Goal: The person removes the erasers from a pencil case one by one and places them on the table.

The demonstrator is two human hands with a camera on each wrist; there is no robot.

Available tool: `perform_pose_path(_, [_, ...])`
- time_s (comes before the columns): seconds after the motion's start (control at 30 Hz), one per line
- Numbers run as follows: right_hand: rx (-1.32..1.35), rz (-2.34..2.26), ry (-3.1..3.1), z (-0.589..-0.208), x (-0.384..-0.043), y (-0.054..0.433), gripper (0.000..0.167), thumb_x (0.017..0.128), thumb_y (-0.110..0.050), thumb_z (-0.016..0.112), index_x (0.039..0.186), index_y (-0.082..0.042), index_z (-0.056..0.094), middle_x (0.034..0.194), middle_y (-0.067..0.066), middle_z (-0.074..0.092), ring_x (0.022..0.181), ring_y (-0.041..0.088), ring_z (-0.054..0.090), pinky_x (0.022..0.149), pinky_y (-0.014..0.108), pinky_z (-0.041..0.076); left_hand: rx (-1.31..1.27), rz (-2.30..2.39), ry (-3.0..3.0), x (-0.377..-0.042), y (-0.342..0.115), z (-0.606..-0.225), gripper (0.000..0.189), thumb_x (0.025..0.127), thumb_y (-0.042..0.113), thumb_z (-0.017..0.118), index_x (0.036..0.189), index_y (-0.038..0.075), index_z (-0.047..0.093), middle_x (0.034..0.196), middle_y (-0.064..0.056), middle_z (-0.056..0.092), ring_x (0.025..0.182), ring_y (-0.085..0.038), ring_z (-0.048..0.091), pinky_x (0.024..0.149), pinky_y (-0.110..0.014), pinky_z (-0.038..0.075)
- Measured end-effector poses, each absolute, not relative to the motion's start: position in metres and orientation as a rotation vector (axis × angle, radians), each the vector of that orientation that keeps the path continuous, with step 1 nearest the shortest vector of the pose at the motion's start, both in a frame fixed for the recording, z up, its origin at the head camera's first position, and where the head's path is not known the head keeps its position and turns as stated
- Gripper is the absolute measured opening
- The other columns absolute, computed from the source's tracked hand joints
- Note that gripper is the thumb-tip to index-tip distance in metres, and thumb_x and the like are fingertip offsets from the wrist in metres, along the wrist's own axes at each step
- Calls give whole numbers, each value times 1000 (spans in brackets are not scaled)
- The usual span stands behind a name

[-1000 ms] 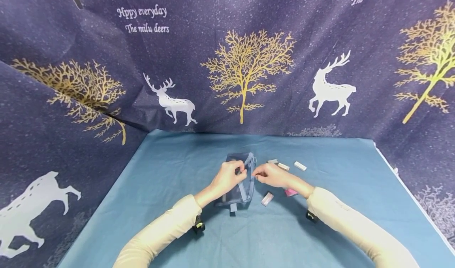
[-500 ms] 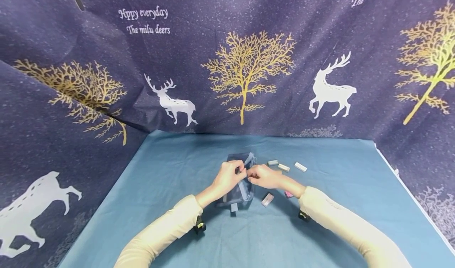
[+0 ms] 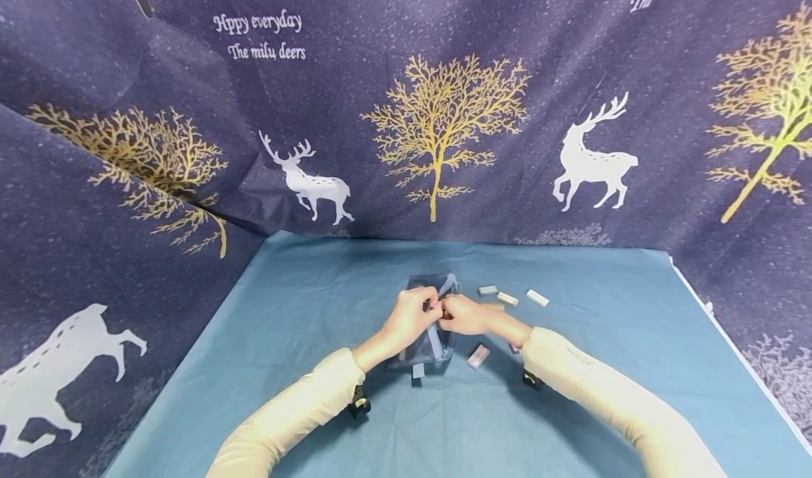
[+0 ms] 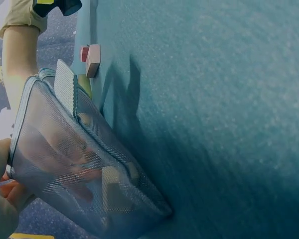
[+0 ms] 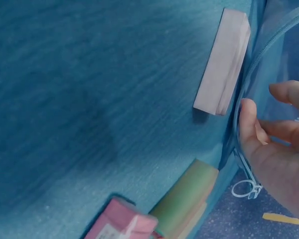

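A blue see-through mesh zip pouch [image 3: 419, 354] stands on the cloth with its zip side towards the right. My left hand [image 3: 406, 319] pinches the edge of its opening. My right hand [image 3: 468, 314] has its fingers inside the mouth; the left wrist view shows them through the mesh of the pouch [image 4: 124, 209]. Near these fingertips a pale block [image 4: 110, 186] shows inside. In the right wrist view the right hand's [image 5: 284, 154] thumb and fingers are apart, with nothing visible between them. A pale pink eraser-like block [image 5: 222, 64] lies just outside the opening.
A green block [image 5: 184, 199] and a pink block [image 5: 120, 221] lie close together on the blue cloth [image 3: 304, 421]. Further back are a grey block [image 3: 487, 290], a cream block [image 3: 507, 299] and a white block [image 3: 537, 298]. A printed fabric curtain [image 3: 380, 41] hangs behind.
My right hand has moved left from beside the pouch into its opening. My left hand keeps its pinch on the edge. The loose blocks have not moved.
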State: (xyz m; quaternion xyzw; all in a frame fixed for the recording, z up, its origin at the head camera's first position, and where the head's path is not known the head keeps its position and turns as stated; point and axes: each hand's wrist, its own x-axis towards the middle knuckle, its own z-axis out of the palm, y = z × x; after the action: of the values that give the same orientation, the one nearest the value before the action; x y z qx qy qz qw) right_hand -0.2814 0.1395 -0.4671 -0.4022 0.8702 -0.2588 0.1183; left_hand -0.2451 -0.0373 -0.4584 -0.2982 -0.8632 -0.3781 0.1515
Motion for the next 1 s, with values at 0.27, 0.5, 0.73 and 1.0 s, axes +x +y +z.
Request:
perform_pose_path(0.27, [-1128,-720,2560,-468,-288,131,37,93,-11,54,61,-19,39,50,-11,30,44,2,26,49,16,26,-783,-1124,-2524,-245,-34,-452,19,85,-5,56,76,11,50,67,1,50,53,-4,37,48,-14,31])
perform_pose_path(0.5, [-1083,-665,2601,-471,-289,123,29,94,-10,52,66,-15,48,54,-9,35,47,4,32,51,17,30,-724,-1178,-2555,-242,-31,-449,12,90,-3,54,93,6,60,84,-6,67,59,-7,55,51,-15,43])
perform_pose_path(0.73, [-1046,-560,2647,-473,-287,119,31,94,-7,48,65,-12,53,54,-8,38,51,5,36,55,19,34,-591,-1032,-2634,-235,-30,-443,16,90,7,58,102,5,67,91,-7,71,61,-9,58,52,-18,46])
perform_pose_path(1.0, [-1207,-401,2725,-527,-328,126,37,97,-15,47,60,-12,51,51,-2,47,51,12,48,57,25,45,-484,-765,-2716,-234,-32,-441,25,83,17,61,65,18,43,53,8,36,45,-7,36,41,-21,27])
